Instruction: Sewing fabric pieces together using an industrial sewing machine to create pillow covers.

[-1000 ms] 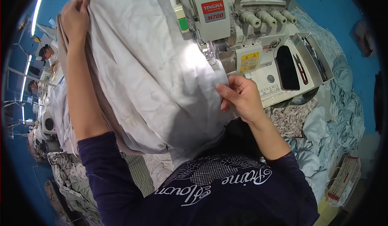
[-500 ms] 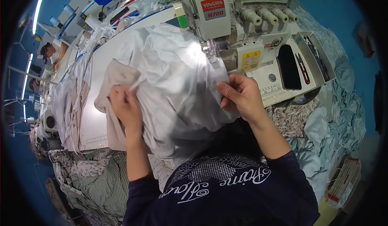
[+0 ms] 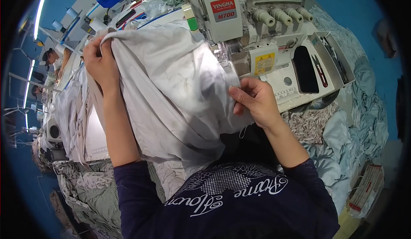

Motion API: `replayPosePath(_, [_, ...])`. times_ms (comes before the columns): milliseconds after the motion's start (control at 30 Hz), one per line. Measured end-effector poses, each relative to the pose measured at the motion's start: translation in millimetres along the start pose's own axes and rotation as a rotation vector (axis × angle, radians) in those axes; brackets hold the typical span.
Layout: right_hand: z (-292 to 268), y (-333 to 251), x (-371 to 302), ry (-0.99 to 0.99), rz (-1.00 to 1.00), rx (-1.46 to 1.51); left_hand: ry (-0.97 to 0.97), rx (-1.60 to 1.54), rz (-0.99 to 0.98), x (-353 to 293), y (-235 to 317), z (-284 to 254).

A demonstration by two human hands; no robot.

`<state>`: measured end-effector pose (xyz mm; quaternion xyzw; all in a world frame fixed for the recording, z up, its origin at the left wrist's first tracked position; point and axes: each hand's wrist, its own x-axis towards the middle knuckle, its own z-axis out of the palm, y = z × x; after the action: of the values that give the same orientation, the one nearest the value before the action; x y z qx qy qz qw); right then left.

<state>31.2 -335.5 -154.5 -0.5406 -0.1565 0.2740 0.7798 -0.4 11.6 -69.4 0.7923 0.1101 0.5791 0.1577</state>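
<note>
A large piece of pale grey fabric covers the table in front of the sewing machine and hangs over the near edge. My left hand is closed on the fabric's far left edge and lifts it, so folds run down toward me. At the right edge, just below the lit presser foot, my right hand pinches the cloth between thumb and fingers. The fabric's upper right part lies at the presser foot. A loose thread hangs from its edge below my right hand.
On the machine's table lie a black phone, red-handled thread snips and a narrow metal tray. Heaped pale blue cloth is on the right, striped cloth at lower left. Another person sits far left.
My left hand has moved up and to the left, pulling the fabric's edge with it and spreading the cloth. My right hand has stayed in place, pinching the right edge.
</note>
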Motion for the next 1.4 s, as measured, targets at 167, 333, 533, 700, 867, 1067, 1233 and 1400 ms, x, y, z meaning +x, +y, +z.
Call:
replayPosePath(167, [0, -1, 0, 0.005, 0.007, -0.005, 0.046, 0.055, 0.097, 30, -11, 18])
replayPosePath(333, [1, -4, -1, 0.006, 0.012, -0.026, 0.073, 0.114, 0.143, 66, -26, 25])
replayPosePath(533, [-3, 0, 1, -0.008, -0.024, -0.109, 0.102, 0.212, 0.215, 110, -40, 31])
replayPosePath(700, [2, -4, -1, 0.027, 0.028, -0.040, 0.086, 0.205, 0.210, 134, -50, 39])
replayPosePath(867, [2, -6, -1, 0.005, 0.025, -0.034, 0.104, 0.308, 0.279, 160, -58, 36])
replayPosePath(1067, [1, -3, -1, 0.015, 0.004, -0.052, 0.055, 0.355, 0.280, 199, -54, 38])
replayPosePath(1233, [2, -5, -1, 0.043, 0.041, -0.071, 0.074, 0.518, 0.259, 253, -62, 37])
replayPosePath(1400, [5, -9, -2, 0.047, 0.050, -0.111, 0.136, 0.712, 0.153, 313, -87, 21])
